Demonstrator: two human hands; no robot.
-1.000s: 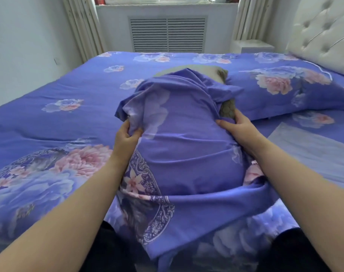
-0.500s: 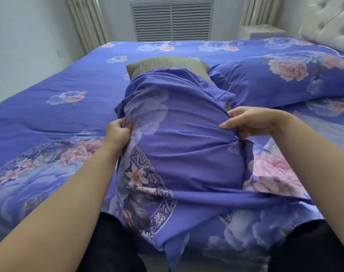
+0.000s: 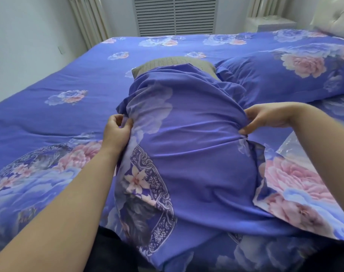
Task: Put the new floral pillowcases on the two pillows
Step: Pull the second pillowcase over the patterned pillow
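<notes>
Gripping pillowcase [image 3: 196, 154] edges, both hands [image 3: 116, 132].

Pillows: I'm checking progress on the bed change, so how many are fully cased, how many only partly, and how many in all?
Fully cased pillow: 1
Partly cased pillow, far end bare: 1
Total: 2

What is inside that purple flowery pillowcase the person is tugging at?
A pillow: its grey-brown far end sticks out of the open mouth of the pillowcase. The rest is covered by the cloth, which the left hand and right hand grip at the sides.
</notes>
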